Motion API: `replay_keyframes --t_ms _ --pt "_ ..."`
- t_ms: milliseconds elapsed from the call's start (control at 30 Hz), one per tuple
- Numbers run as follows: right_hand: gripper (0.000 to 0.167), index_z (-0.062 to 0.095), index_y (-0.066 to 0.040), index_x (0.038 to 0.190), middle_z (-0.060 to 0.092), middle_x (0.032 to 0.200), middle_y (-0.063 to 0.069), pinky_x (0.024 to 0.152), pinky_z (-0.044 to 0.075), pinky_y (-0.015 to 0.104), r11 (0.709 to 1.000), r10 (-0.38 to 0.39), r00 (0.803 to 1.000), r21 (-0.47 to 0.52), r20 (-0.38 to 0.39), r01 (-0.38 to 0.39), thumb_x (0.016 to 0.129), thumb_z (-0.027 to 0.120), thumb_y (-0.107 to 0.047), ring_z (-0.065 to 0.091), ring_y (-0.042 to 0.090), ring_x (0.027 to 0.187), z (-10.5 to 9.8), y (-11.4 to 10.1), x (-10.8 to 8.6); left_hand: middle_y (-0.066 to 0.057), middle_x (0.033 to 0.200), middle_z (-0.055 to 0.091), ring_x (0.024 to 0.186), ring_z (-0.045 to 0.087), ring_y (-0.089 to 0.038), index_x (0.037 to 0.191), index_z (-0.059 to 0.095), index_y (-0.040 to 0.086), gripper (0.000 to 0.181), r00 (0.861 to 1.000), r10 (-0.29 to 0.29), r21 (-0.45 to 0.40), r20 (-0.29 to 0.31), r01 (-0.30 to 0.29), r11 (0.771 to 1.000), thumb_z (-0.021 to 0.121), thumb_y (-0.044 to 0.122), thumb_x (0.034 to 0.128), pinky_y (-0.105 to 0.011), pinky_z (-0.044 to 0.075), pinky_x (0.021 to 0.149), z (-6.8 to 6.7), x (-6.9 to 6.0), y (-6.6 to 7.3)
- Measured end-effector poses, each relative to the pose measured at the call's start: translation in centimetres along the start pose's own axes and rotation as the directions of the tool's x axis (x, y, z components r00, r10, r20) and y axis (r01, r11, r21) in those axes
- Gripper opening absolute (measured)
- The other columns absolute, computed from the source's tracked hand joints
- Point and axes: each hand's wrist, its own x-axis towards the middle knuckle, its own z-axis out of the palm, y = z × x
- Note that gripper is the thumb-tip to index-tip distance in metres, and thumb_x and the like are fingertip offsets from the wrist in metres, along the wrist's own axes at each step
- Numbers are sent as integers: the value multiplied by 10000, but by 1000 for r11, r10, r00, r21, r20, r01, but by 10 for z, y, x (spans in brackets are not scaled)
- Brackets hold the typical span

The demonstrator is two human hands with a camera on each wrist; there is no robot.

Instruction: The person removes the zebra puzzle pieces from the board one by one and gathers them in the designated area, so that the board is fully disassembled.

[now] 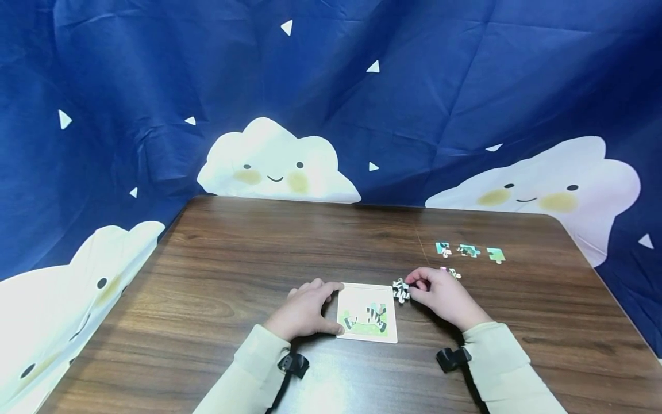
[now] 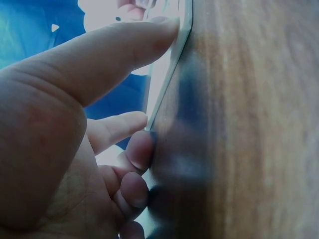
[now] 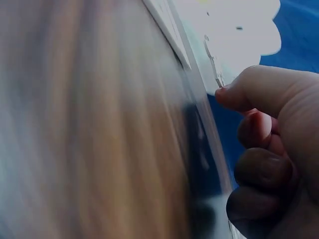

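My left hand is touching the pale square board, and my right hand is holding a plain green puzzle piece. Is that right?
Not quite: the puzzle piece in your right hand has black and white stripes; it isn't plain green. The head view shows it. Your left hand is touching the pale square board, just as you said.

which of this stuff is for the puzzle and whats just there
For the puzzle:
board, touched by the left hand
striped piece, pinched by the right hand
three loose pieces in a row
loose bits just beyond that hand

Just there:
blue backdrop
black wrist devices
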Motion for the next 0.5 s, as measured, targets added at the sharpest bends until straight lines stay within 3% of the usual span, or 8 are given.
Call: replay_keyframes --t_ms 267,500 --pt "102 709 -86 951 498 711 -58 627 372 249 998 51 997 -21 -59 -52 850 706 -71 446 51 644 -24 25 -4 55 1034 542 950 486 -153 1437 529 215 858 1000 -3 4 4 3 1000 861 467 687 -367 354 814 -1 0 0" --pt "110 711 -58 975 518 729 -37 616 360 244 992 121 991 -32 -58 -123 869 702 -85 450 63 652 -38 38 -7 59 1035 542 947 483 -151 1437 529 219 857 1000 -2 1 3 2 1000 860 470 687 -371 356 818 0 0 -1"
